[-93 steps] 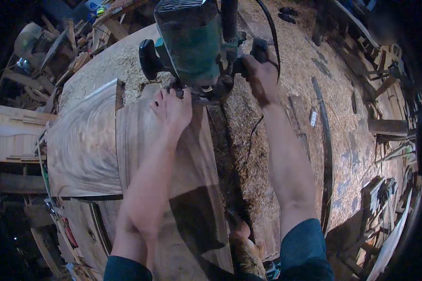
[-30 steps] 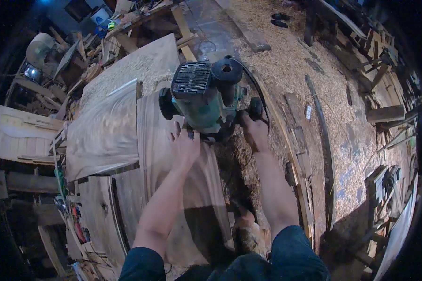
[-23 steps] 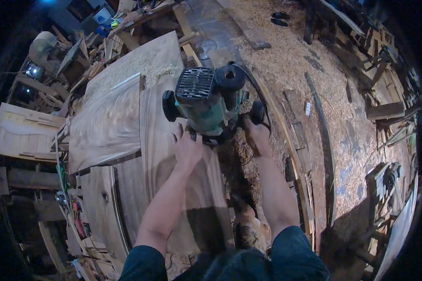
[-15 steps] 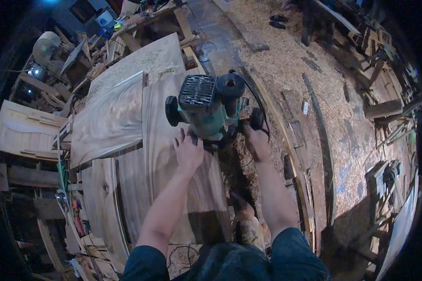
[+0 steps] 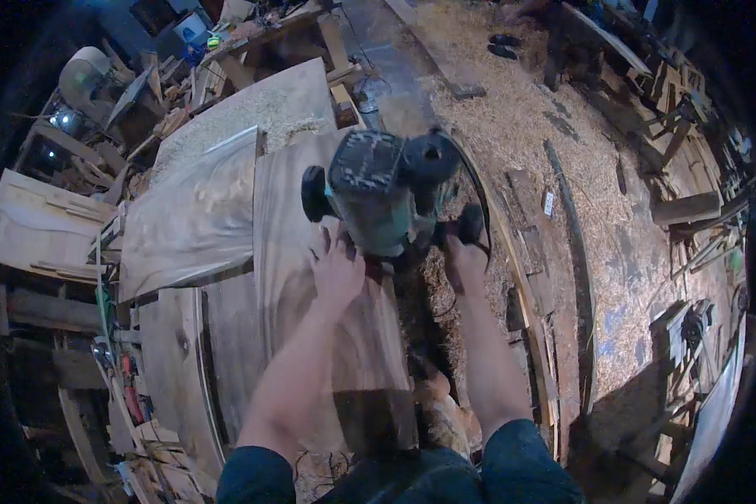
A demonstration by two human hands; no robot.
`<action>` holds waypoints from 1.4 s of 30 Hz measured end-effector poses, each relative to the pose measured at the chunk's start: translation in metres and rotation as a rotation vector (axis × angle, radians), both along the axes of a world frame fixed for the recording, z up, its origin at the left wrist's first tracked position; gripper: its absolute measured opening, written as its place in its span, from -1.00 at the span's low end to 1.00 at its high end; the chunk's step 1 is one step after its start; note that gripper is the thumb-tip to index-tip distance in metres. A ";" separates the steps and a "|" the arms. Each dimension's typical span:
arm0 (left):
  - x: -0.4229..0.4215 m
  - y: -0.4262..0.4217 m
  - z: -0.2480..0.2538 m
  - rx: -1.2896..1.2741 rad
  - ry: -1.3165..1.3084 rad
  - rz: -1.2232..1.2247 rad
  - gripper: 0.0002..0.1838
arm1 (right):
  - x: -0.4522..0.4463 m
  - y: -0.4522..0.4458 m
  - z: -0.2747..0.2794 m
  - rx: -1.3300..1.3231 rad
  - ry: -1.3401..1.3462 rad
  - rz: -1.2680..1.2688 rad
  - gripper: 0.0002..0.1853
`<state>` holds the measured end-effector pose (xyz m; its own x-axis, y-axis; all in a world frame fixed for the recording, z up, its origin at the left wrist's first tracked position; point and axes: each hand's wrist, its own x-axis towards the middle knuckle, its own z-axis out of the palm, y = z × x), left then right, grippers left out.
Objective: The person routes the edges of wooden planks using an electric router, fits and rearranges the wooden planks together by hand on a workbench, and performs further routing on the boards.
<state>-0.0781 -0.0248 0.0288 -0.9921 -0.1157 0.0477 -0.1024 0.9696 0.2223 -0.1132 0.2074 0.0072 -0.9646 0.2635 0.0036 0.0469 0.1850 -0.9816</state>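
Note:
A green-and-black wood router (image 5: pixel 378 202) stands over the right edge of a broad wooden board (image 5: pixel 290 210), blurred by motion. My right hand (image 5: pixel 465 267) is closed round the router's black side knob on the right. Close against the left of the router's base, my left hand (image 5: pixel 339 270) lies on the board with its fingers spread. The second black knob (image 5: pixel 314 193) sticks out on the router's left, free of my hands. The cutting bit and most of the base are hidden under the motor body.
Another wide board (image 5: pixel 193 210) lies to the left, with a shavings-covered panel (image 5: pixel 260 105) beyond it. A dark cord (image 5: pixel 480 181) curves down the router's right side. Shavings cover the floor (image 5: pixel 512 109) at right, with long strips of wood along it. Offcuts crowd both sides.
The router has shifted slightly to the right and is more blurred. My right hand has moved a little right with it, while my left hand keeps nearly the same place.

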 end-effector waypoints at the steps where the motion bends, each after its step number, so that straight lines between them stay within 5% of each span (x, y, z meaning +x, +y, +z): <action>1: -0.017 -0.004 -0.002 -0.013 0.007 0.003 -0.42 | -0.018 -0.003 -0.005 0.108 0.019 0.006 -0.48; 2: -0.033 -0.009 -0.005 -0.026 0.011 0.009 -0.42 | -0.035 -0.005 -0.011 0.215 0.039 0.008 -0.28; 6: -0.100 -0.021 -0.006 0.045 0.059 0.050 -0.42 | -0.113 -0.021 -0.018 0.203 -0.061 -0.002 -0.33; 9: -0.149 -0.039 -0.023 -0.045 0.134 0.013 -0.39 | -0.144 -0.043 0.028 -0.226 0.064 0.003 -0.70; 14: -0.210 -0.051 -0.022 -0.007 0.098 0.049 -0.37 | -0.223 -0.049 0.008 0.588 0.503 0.034 -0.88; 18: -0.245 -0.058 -0.026 0.022 0.155 0.080 -0.36 | -0.246 -0.057 0.030 0.103 0.036 0.088 -0.89; 21: -0.259 -0.060 -0.023 0.035 0.137 0.083 -0.30 | -0.272 -0.060 0.023 0.068 0.164 0.074 -0.88; 23: -0.264 -0.059 -0.018 0.037 0.106 0.091 -0.30 | -0.292 -0.058 0.005 0.177 0.371 0.090 -0.85; 25: -0.268 -0.060 -0.018 0.027 0.082 0.104 -0.33 | -0.292 -0.050 0.012 1.021 0.580 0.093 -0.81; 28: -0.270 -0.057 -0.016 0.040 0.104 0.137 -0.32 | -0.296 -0.066 0.018 -0.152 0.349 0.065 -0.86; 31: -0.275 -0.057 -0.019 0.014 0.127 0.159 -0.33 | -0.297 -0.072 0.025 -0.498 0.303 0.079 -0.86; 37: -0.281 -0.055 -0.021 -0.034 0.158 0.173 -0.38 | -0.311 -0.068 0.031 -0.276 0.193 0.095 -0.87; 42: -0.283 -0.054 -0.019 -0.059 0.160 0.169 -0.40 | -0.309 -0.076 0.044 -0.352 0.361 0.123 -0.90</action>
<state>-0.3609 -0.0788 0.0096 -0.9382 -0.2714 0.2146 -0.2319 0.9536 0.1922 -0.4227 0.1316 0.0513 -0.9423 0.1933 0.2733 -0.3074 -0.1767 -0.9350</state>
